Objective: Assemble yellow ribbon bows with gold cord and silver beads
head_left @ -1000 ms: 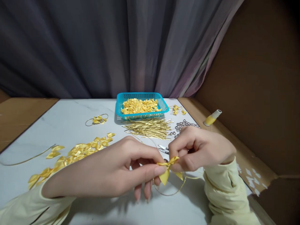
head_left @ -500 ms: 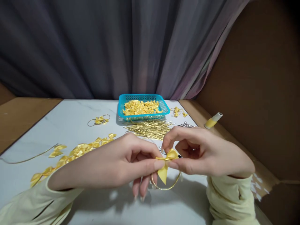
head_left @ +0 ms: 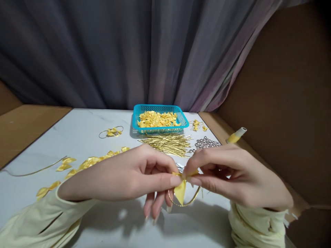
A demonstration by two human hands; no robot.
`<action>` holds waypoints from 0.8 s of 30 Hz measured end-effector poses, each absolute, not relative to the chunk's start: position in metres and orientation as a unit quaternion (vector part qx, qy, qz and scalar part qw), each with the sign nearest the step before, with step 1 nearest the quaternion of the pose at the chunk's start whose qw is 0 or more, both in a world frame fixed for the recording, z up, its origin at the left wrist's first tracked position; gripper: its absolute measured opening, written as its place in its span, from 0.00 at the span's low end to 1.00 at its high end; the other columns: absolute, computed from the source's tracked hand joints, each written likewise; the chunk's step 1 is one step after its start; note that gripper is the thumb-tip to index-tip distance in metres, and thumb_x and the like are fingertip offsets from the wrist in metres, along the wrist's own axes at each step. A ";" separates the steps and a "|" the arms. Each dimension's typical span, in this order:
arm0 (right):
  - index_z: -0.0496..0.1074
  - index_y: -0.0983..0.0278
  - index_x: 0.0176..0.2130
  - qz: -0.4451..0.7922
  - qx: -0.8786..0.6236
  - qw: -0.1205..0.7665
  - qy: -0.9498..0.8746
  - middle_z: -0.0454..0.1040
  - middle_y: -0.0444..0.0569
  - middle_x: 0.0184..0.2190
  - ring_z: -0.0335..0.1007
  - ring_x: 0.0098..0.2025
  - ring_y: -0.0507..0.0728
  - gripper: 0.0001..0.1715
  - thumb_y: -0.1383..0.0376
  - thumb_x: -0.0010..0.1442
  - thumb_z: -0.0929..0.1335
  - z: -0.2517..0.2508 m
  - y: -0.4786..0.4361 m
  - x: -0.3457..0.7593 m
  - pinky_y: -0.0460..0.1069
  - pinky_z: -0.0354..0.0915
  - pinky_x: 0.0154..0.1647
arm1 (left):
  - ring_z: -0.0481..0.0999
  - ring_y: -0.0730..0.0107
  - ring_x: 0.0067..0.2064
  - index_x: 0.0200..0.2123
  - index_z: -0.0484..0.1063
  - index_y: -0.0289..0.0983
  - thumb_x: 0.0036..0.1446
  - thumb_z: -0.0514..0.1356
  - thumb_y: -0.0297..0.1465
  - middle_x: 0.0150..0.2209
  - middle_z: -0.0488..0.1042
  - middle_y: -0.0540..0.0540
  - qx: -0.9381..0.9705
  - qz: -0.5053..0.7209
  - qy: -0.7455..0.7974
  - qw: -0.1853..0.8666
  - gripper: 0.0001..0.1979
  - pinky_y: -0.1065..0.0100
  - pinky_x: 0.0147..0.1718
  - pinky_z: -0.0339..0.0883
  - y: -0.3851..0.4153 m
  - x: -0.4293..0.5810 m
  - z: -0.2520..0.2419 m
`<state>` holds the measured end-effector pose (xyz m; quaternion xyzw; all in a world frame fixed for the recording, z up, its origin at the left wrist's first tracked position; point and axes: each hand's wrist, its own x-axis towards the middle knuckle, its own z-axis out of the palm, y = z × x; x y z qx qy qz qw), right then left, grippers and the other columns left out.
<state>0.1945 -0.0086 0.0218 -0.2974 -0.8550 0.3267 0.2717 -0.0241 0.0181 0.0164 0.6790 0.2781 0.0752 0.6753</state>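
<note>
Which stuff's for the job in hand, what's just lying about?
Job: yellow bow, pinched by left hand and right hand; gold wire loop; likely gold wires, silver pieces, bows in blue basket.

Seemingly just there: yellow-and-white tube, grey curtain.

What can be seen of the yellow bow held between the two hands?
The yellow bow looks like smooth, satiny ribbon. One pointed tail hangs down, and a small part shows by the right thumb; fingers hide much of the rest. The left hand and right hand pinch it from either side over the white table. A gold wire loop curves below; its attachment is hidden.
</note>
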 end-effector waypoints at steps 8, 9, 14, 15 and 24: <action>0.75 0.68 0.35 0.327 -0.313 0.280 -0.847 0.75 0.48 0.26 0.67 0.25 0.49 0.07 0.69 0.61 0.66 0.021 -0.008 0.195 0.43 0.60 0.22 | 0.70 0.79 0.15 0.34 0.76 0.36 0.63 0.55 0.32 0.19 0.75 0.52 0.678 0.083 0.271 0.678 0.11 0.78 0.15 0.65 0.018 -0.024 0.015; 0.76 0.68 0.35 0.329 -0.313 0.285 -0.844 0.75 0.48 0.25 0.67 0.25 0.49 0.07 0.69 0.61 0.66 0.020 -0.008 0.195 0.43 0.60 0.22 | 0.70 0.79 0.16 0.35 0.76 0.36 0.63 0.55 0.32 0.20 0.75 0.52 0.678 0.082 0.272 0.678 0.11 0.78 0.15 0.65 0.018 -0.024 0.015; 0.76 0.67 0.34 0.330 -0.328 0.293 -0.835 0.72 0.45 0.23 0.59 0.20 0.46 0.07 0.67 0.60 0.67 0.018 -0.009 0.194 0.42 0.55 0.18 | 0.71 0.79 0.19 0.32 0.75 0.35 0.63 0.55 0.36 0.19 0.72 0.52 0.671 0.065 0.274 0.686 0.13 0.80 0.21 0.67 0.018 -0.026 0.014; 0.76 0.67 0.34 0.332 -0.329 0.293 -0.834 0.72 0.45 0.22 0.59 0.20 0.46 0.07 0.67 0.60 0.67 0.018 -0.009 0.194 0.41 0.55 0.18 | 0.71 0.80 0.19 0.32 0.74 0.35 0.63 0.55 0.37 0.19 0.72 0.52 0.670 0.063 0.280 0.685 0.13 0.80 0.22 0.68 0.018 -0.027 0.013; 0.78 0.67 0.35 0.345 -0.343 0.302 -0.820 0.71 0.45 0.21 0.57 0.19 0.46 0.07 0.67 0.58 0.69 0.018 -0.010 0.194 0.42 0.54 0.18 | 0.72 0.78 0.21 0.31 0.73 0.35 0.62 0.55 0.41 0.21 0.73 0.51 0.664 0.052 0.296 0.685 0.16 0.79 0.22 0.68 0.019 -0.026 0.010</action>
